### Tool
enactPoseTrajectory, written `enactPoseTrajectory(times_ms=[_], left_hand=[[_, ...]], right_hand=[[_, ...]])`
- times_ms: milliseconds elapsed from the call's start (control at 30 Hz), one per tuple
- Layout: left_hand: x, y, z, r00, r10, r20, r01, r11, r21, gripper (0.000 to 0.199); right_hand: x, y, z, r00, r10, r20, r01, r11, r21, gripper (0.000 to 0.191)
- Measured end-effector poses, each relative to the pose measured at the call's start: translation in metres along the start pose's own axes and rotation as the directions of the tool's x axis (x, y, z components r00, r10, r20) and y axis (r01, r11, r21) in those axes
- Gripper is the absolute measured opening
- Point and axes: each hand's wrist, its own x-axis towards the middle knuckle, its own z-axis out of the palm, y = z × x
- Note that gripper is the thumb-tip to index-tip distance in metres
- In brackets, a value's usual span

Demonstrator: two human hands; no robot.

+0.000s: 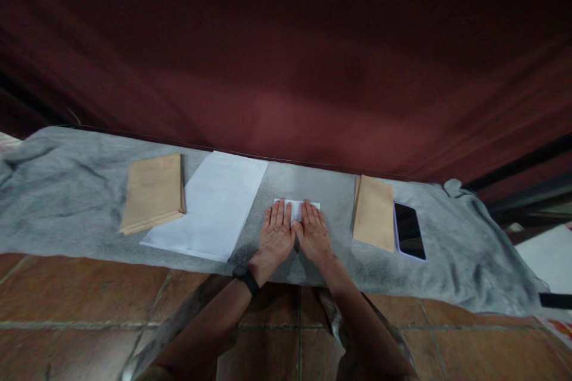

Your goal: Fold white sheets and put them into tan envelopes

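Observation:
A small white piece of folded paper (295, 212) lies on the grey cloth in front of me, largely covered by my hands. My left hand (276, 232) rests flat on its left part, fingers stretched out. On its right part my right hand (314, 233) lies flat too, palm down. The two thumbs meet or nearly meet at the middle. Left of my hands, large white sheets of paper (210, 205) lie on the cloth.
A stack of brown envelopes (152, 190) overlaps the sheets at the left. More brown envelopes (374, 212) lie at the right beside a phone (410, 231) with a dark screen. Grey cloth (75, 190) covers the bench. A dark red curtain-like surface (286, 113) rises behind it.

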Motion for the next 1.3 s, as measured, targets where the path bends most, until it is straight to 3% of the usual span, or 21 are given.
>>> enactPoseTrajectory(times_ms=[300,767,967,1100,1200,1300], left_hand=[[-0.001,0.002,-0.007,0.999,-0.02,-0.025,0.02,1.0,0.0,0.064],[-0.001,0.001,-0.006,0.999,-0.032,-0.038,0.032,0.999,-0.003,0.088],[0.002,-0.001,-0.013,0.997,-0.077,0.017,0.077,0.997,0.03,0.092],[0.003,0.001,-0.019,0.995,-0.097,0.032,0.096,0.995,0.042,0.087],[0.003,0.008,-0.02,0.998,0.061,0.031,-0.06,0.998,-0.027,0.067],[0.002,0.015,-0.019,0.941,0.334,0.052,-0.322,0.933,-0.163,0.055]], right_hand=[[-0.003,0.018,0.001,0.997,-0.026,-0.074,0.025,0.999,-0.025,0.059],[-0.002,0.043,-0.011,1.0,0.028,0.0,-0.028,0.996,-0.09,0.057],[0.002,0.062,-0.022,0.997,0.022,0.079,-0.015,0.996,-0.086,0.053],[0.005,0.072,-0.024,0.998,0.037,0.057,-0.032,0.996,-0.085,0.048],[0.006,0.075,-0.021,0.999,0.035,0.011,-0.034,0.997,-0.073,0.046],[0.008,0.077,-0.018,0.999,0.022,-0.029,-0.023,0.998,-0.052,0.045]])
